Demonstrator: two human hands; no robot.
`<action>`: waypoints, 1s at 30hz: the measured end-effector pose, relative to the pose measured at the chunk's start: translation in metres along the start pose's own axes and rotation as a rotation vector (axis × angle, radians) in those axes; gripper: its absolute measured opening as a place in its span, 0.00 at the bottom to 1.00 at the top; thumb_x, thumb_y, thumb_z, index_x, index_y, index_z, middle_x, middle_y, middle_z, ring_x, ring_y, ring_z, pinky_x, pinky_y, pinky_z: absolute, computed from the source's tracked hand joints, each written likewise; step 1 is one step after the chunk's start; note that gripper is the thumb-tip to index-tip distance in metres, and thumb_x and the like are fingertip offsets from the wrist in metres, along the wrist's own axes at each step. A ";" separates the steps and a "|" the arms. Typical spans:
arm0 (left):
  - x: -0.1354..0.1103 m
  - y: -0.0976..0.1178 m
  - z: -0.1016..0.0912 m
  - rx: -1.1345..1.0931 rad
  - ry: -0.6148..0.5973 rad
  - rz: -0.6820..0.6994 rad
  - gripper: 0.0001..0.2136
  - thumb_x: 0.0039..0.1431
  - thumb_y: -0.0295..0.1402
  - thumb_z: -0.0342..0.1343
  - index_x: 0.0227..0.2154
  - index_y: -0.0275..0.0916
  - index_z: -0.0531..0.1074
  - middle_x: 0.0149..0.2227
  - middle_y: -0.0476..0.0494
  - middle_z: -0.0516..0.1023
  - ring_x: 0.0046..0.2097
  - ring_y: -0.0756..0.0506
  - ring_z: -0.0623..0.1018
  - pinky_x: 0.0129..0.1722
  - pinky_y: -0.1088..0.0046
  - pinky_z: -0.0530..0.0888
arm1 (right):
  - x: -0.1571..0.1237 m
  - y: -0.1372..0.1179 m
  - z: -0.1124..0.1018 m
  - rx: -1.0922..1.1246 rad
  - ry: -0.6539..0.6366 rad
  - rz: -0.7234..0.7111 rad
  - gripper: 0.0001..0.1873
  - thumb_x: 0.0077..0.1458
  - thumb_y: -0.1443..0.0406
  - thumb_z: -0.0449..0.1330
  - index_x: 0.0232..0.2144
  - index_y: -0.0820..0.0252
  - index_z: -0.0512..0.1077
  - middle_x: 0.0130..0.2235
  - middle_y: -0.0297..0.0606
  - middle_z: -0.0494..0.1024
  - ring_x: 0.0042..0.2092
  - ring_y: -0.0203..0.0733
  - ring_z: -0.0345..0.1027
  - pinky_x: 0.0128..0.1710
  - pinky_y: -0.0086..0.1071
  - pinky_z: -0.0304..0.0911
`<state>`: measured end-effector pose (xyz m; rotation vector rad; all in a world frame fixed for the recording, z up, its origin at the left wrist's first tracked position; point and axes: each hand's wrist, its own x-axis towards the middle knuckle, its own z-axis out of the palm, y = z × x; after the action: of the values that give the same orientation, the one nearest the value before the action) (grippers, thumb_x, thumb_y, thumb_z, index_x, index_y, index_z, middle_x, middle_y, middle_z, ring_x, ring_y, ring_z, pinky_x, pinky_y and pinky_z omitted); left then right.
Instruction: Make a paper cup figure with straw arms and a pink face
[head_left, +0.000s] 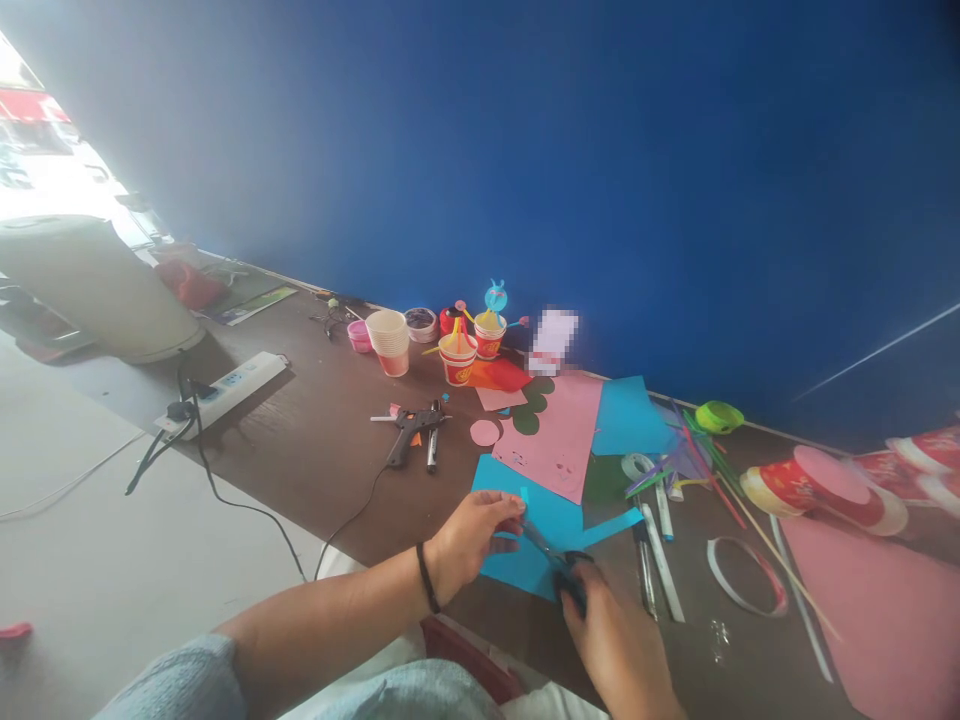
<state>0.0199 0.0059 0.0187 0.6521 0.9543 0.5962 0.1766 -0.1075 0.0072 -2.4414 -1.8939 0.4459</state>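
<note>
My left hand pinches a small piece of light blue paper between thumb and fingers. In my right hand are dark-handled scissors, their blades pointing up and left toward the fingers of the left hand. Whether the blades touch the small piece I cannot tell. Beneath both hands lies a blue paper sheet, with a narrow blue strip reaching out at its right. Behind it a pink sheet carries several dark green paper circles.
A black glue gun with its cord lies left of the sheets, near a power strip. Stacked paper cups and decorated cups stand by the blue wall. Markers, a tape ring and red cups occupy the right.
</note>
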 end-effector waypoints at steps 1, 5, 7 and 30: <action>0.001 -0.001 0.000 -0.022 0.005 -0.009 0.12 0.42 0.36 0.63 0.27 0.34 0.69 0.26 0.49 0.69 0.29 0.51 0.70 0.27 0.76 0.67 | 0.000 -0.002 0.000 -0.024 -0.002 0.000 0.11 0.57 0.67 0.50 0.40 0.57 0.69 0.40 0.41 0.73 0.40 0.44 0.72 0.32 0.31 0.61; 0.002 -0.003 0.002 -0.077 0.015 -0.021 0.13 0.43 0.35 0.64 0.28 0.34 0.68 0.26 0.49 0.69 0.29 0.52 0.70 0.26 0.76 0.67 | 0.002 -0.004 -0.001 -0.078 0.035 0.016 0.10 0.58 0.66 0.50 0.41 0.59 0.67 0.41 0.42 0.71 0.39 0.44 0.73 0.31 0.32 0.62; 0.001 -0.002 0.002 -0.079 0.028 -0.012 0.13 0.43 0.35 0.64 0.28 0.34 0.68 0.26 0.49 0.69 0.29 0.52 0.70 0.26 0.76 0.68 | 0.001 -0.001 -0.001 -0.104 0.036 0.036 0.09 0.58 0.64 0.51 0.40 0.59 0.66 0.41 0.42 0.70 0.38 0.45 0.73 0.29 0.33 0.62; -0.010 0.012 0.013 -0.100 0.063 0.093 0.11 0.45 0.36 0.61 0.26 0.35 0.67 0.27 0.49 0.67 0.30 0.52 0.68 0.30 0.75 0.67 | 0.003 0.019 0.015 0.986 0.029 0.184 0.17 0.47 0.51 0.57 0.35 0.54 0.69 0.33 0.39 0.77 0.32 0.46 0.71 0.25 0.32 0.61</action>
<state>0.0244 0.0040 0.0385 0.5933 0.9500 0.7456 0.1913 -0.1123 -0.0117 -1.8859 -1.0121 1.0297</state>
